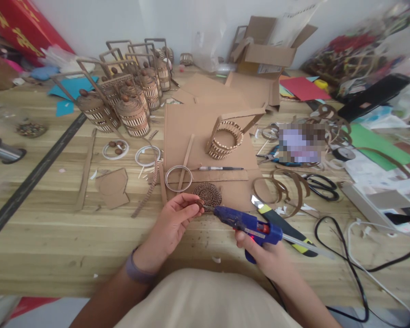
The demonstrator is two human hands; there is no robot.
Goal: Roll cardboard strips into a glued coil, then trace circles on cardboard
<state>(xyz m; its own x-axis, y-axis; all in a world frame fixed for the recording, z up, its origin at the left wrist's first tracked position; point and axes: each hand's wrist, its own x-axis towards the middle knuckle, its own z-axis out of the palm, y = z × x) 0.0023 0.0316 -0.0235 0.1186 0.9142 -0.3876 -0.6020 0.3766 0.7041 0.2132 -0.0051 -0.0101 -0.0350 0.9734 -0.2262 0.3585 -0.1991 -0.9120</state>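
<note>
My right hand (259, 255) is wrapped round the handle of a blue hot glue gun (244, 221), whose nozzle points left; a clear glue stick (304, 243) sticks out of its back. Between thumb and fingers my left hand (177, 218) pinches a small dark brown round piece (200, 205), its exact kind unclear, with the nozzle at or very near it. Just beyond the nozzle lies a flat coiled cardboard disc (207, 193). A small slatted basket with a tall handle (225, 140) stands on a cardboard sheet (187, 118) farther back.
Several lidded slatted lanterns (133, 118) stand at the back left. Tape rings (178, 177) and a pen (221, 168) lie ahead. On the right are a utility knife (287, 230) with its blade out, black scissors (321, 187), cardboard strips (299, 193) and cables (348, 255).
</note>
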